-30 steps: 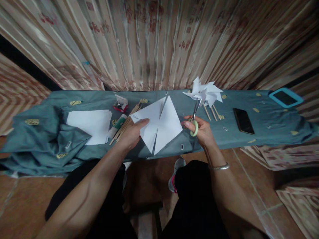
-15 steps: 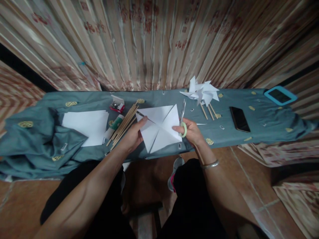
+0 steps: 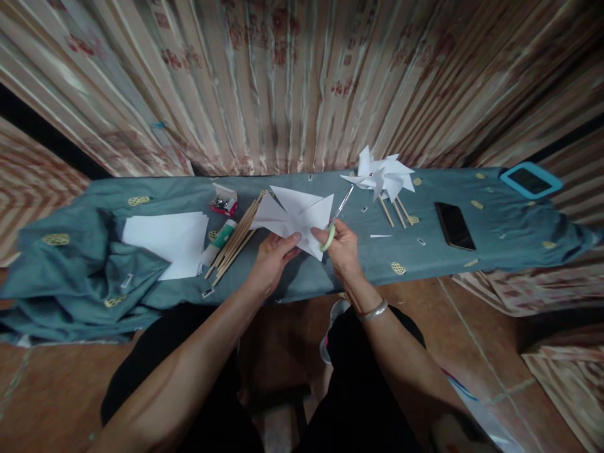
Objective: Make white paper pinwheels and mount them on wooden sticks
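Note:
A white paper sheet (image 3: 298, 217), slit from its corners toward the middle, is held above the cloth in front of me. My left hand (image 3: 272, 257) pinches its near edge between thumb and fingers. At the paper's right corner, my right hand (image 3: 343, 246) is closed around scissors (image 3: 329, 238) with pale green handles, their blades pointing away from me. The right thumb also presses on the paper. Beyond the blades lie white paper pinwheels (image 3: 384, 176) on wooden sticks. A thin paper sliver (image 3: 380, 236) rests to the right of my right hand.
Wooden sticks (image 3: 233, 242), a green-and-white glue stick (image 3: 225, 233) and a small open box (image 3: 223, 201) of shiny pieces lie left. Further left is a stack of white paper (image 3: 165, 242). A phone (image 3: 454, 225) and a blue-framed tablet (image 3: 531, 180) lie right on the green cloth (image 3: 311, 286).
The paper has turned and tilted, its flaps now spread differently. My left hand has shifted right to its near edge, and my right hand has moved left with the scissors.

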Demonstrator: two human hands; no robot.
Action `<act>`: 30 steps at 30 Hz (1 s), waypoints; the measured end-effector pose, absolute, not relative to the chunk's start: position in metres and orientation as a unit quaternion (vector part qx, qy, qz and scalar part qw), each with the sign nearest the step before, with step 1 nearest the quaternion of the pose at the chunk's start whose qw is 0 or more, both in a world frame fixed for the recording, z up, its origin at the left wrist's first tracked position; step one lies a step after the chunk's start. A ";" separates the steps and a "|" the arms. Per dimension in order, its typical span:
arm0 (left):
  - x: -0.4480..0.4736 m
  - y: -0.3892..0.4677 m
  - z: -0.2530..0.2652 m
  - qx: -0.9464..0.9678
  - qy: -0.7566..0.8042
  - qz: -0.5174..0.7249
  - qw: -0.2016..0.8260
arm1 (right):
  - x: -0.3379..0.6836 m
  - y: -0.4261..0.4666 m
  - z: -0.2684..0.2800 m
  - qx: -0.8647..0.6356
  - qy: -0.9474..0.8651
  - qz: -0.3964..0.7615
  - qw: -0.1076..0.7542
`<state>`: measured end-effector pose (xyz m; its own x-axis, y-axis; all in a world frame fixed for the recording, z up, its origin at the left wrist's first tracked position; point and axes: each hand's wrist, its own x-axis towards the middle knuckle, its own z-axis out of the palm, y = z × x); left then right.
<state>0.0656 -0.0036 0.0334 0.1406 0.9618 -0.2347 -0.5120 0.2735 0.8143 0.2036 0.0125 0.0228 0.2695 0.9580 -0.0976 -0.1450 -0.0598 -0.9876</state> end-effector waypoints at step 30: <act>0.027 0.044 0.014 0.385 0.504 0.669 0.388 | 0.226 -0.023 0.035 -0.446 -0.547 0.660 0.256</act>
<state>0.0267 0.0441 0.0136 -0.4022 0.9072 0.1235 -0.1315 -0.1907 0.9728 0.2260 -0.0234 0.0348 -0.4714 0.8262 -0.3083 0.1497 -0.2696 -0.9513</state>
